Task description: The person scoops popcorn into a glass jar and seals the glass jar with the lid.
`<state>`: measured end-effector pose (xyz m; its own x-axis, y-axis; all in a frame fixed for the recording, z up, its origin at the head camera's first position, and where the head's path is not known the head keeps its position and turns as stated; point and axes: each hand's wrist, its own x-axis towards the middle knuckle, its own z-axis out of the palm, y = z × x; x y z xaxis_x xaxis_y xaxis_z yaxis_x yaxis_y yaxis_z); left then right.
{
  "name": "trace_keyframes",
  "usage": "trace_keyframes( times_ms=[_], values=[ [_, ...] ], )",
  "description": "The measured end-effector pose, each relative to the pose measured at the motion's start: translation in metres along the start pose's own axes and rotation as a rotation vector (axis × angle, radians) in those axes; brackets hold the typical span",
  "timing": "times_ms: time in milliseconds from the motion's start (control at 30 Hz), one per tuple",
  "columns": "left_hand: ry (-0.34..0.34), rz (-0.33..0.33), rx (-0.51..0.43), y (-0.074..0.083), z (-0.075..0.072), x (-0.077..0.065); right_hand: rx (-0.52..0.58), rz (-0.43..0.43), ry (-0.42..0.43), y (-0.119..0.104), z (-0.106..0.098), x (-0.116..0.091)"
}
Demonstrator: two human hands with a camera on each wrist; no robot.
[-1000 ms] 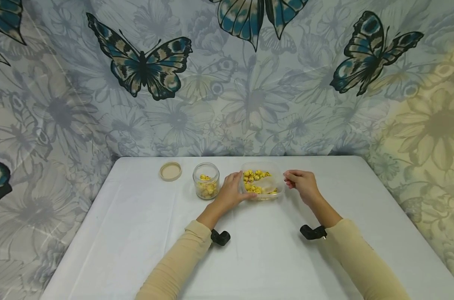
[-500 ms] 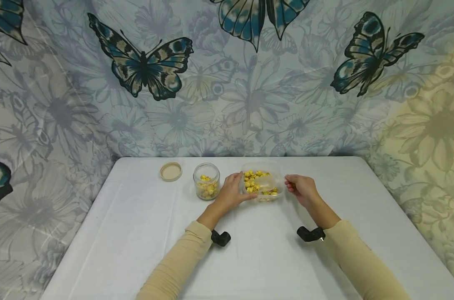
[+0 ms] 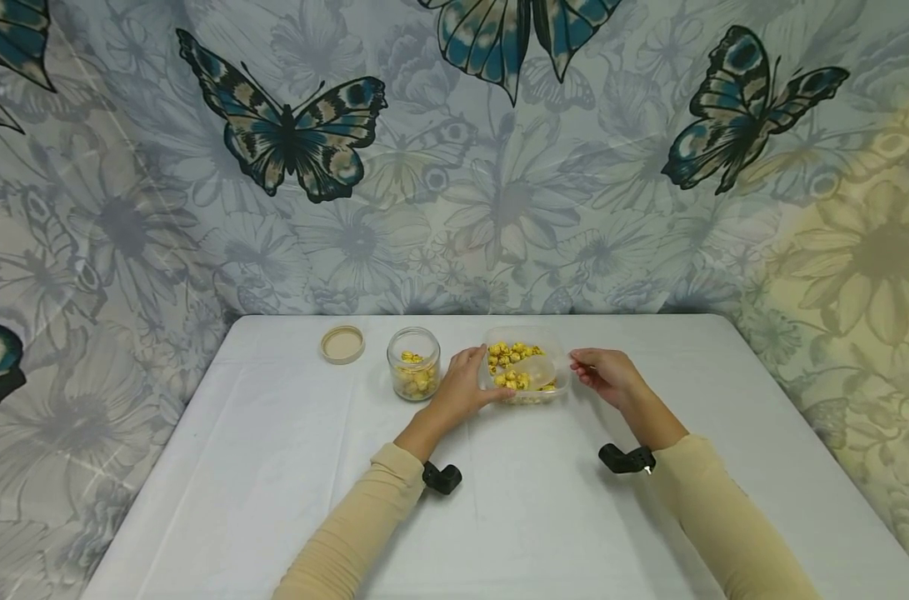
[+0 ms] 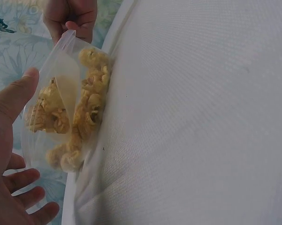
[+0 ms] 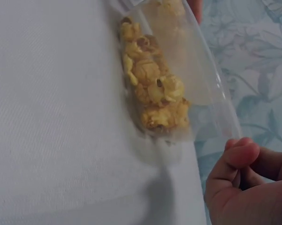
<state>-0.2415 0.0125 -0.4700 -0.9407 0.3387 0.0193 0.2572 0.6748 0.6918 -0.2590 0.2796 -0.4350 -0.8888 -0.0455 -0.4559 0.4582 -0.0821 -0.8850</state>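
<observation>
A clear plastic container (image 3: 565, 375) holding yellow popcorn (image 3: 508, 352) stands near the table's back edge. My left hand (image 3: 463, 385) grips its left side, thumb along the front and fingers toward the back. In the left wrist view, the thumb lies by the rim and the other fingers are spread beneath. My right hand (image 3: 607, 377), at the container's right side, pinches the thin end of a translucent scoop (image 3: 538, 367). The scoop's pale bowl sits inside the container among the popcorn, also visible in the right wrist view. Its handle is hard to make out.
Left of the container, beside my left hand, stands an uncovered glass jar (image 3: 413, 367) with some popcorn in it. A round beige lid (image 3: 342, 344) lies farther left. The white-covered table (image 3: 514, 517) meets a butterfly-patterned backdrop (image 3: 499, 208).
My right hand has come slightly nearer, and the scoop's bowl has shifted a little to the right among the popcorn. Some popcorn pieces have moved. My left hand stays at the container.
</observation>
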Motion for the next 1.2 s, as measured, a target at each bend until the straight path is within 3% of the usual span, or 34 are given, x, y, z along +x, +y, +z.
trace_keyframes(
  times_ms=[500, 933, 1200],
  values=[
    [-0.003, 0.005, 0.0, -0.001, 0.0001, -0.0009, 0.139, 0.101, 0.034, -0.0045, 0.0025, 0.0006],
    [-0.007, 0.01, 0.007, -0.0014, 0.0007, -0.0011, 0.225, 0.097, -0.031, -0.0017, 0.0, -0.0008],
    [-0.01, 0.008, 0.013, -0.0028, 0.0012, 0.0016, 0.218, 0.083, -0.007, -0.0029, -0.0001, 0.0]
  ],
)
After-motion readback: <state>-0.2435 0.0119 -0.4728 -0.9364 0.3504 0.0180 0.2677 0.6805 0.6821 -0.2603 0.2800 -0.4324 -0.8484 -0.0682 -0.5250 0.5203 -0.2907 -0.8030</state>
